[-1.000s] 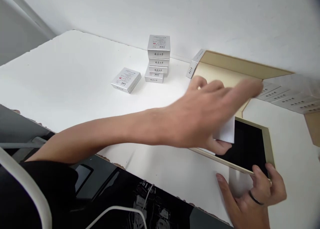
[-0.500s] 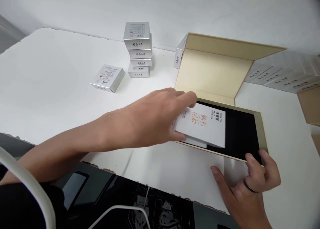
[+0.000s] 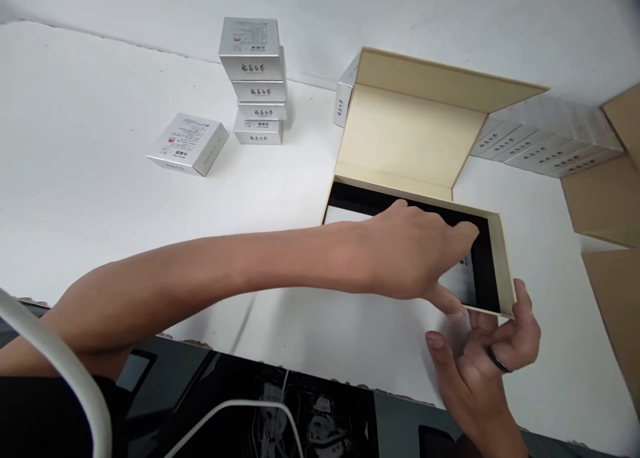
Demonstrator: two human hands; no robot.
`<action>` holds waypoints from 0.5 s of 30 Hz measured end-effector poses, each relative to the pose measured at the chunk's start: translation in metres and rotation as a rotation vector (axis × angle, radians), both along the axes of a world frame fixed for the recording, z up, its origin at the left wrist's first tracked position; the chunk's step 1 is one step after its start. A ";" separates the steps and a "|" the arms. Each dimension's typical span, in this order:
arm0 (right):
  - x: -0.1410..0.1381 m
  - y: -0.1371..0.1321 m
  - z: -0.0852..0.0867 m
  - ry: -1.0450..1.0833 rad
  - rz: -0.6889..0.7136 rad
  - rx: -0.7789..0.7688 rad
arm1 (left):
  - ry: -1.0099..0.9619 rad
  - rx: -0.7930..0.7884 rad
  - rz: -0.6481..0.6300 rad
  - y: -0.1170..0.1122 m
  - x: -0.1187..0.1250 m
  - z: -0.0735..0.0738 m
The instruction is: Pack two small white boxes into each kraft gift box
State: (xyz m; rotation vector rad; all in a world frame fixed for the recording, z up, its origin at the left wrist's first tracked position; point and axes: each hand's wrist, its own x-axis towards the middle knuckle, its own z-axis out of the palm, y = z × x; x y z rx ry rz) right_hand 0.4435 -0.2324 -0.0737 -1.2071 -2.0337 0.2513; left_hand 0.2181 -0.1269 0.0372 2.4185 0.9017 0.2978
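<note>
My left hand (image 3: 415, 255) reaches into an open cream gift box (image 3: 505, 265) with a black inside. Its thumb and fingers straddle a small white carton (image 3: 463, 281) lying at the right of the box; the hand covers most of it. Another white surface (image 3: 345, 214) shows at the left inside the box, partly behind my forearm. My right hand (image 3: 487, 365), with a dark ring, holds the gift box's near right corner. One finger is up against the outer side, others go under the front edge, and the thumb is apart.
A stack of silver cartons (image 3: 260, 68) stands at the back, with a single carton (image 3: 190, 145) left of it. Another carton (image 3: 345, 95) is behind the raised lid (image 3: 415, 131). More cartons (image 3: 540, 145) line the back right, beside brown cardboard (image 3: 600, 198). A white cable (image 3: 65, 365) crosses the near left.
My left hand has moved right with the white carton, which now lies lower inside the gift box. My right hand's fingers have shifted from the rim to beneath and outside the corner.
</note>
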 end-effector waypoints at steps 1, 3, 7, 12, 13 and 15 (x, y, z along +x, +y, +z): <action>0.001 0.000 -0.001 -0.001 0.013 0.010 | -0.020 0.000 -0.006 -0.003 -0.003 -0.002; 0.003 0.000 -0.003 0.007 0.029 0.016 | -0.099 0.066 0.008 -0.010 -0.011 -0.006; 0.006 -0.002 -0.003 -0.082 0.017 0.050 | -0.305 0.348 0.317 -0.018 -0.044 -0.015; 0.009 -0.003 -0.005 -0.102 -0.013 0.033 | -0.306 0.505 0.955 -0.010 -0.136 -0.040; 0.009 -0.003 -0.006 -0.111 -0.021 0.039 | -0.259 0.516 1.024 -0.010 -0.159 -0.048; 0.011 -0.003 -0.008 -0.127 -0.026 0.056 | -0.163 0.552 1.164 -0.012 -0.200 -0.063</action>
